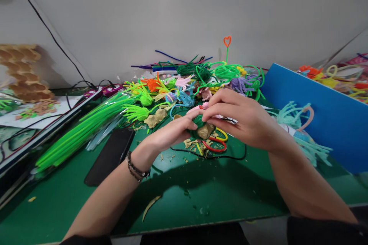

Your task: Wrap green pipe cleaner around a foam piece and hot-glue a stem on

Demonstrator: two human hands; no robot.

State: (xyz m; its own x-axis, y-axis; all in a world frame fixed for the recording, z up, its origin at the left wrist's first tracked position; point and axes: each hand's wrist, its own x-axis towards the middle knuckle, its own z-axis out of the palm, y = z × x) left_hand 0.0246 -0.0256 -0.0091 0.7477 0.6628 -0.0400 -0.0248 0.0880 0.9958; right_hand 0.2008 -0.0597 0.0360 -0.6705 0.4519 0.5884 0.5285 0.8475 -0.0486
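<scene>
Between my two hands is a small lump-shaped craft piece (pixel 205 131), tan like clay at the bottom and dark green and fuzzy on top. My left hand (pixel 179 126) is closed round its left side, thumb on the green part. The fingers of my right hand (pixel 238 116) pinch together at its top right. Something pink (pixel 202 107) shows just behind the fingertips; whether it is held I cannot tell. Right below lie scissors with red and yellow handles (pixel 215 146), among tan scraps. Tan lumps (pixel 155 118) rest left of my left hand.
Behind my hands is a heap of bright pipe cleaners (pixel 184 88). On the left lie a bundle of green pipe cleaners (pixel 83 134) and a black phone (pixel 110 157). A blue board (pixel 313 118) stands at right, beside pale turquoise pipe cleaners (pixel 301 130). A black cable (pixel 230 157) crosses the green table (pixel 201 199).
</scene>
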